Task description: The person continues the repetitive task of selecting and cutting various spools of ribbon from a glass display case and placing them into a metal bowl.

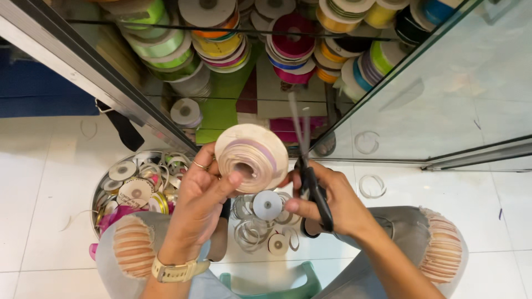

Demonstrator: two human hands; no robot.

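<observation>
From the head view, the left hand (202, 185) holds a round cream-coloured ribbon spool with a pale purple band (252, 158) up at chest height, fingers (206, 160) curled around its rim and the thumb pressed near the core. The right hand (327, 202) grips black-handled scissors (310, 182), fingers closed through the loops and blades pointing up, just right of the spool. Below, small empty spools and clear rings (266, 218) lie on the white tiled floor (44, 182), beside a metal bowl of spools (97, 194). To cut cleanly, I judge the ribbon should be kept taut and square to the blades.
</observation>
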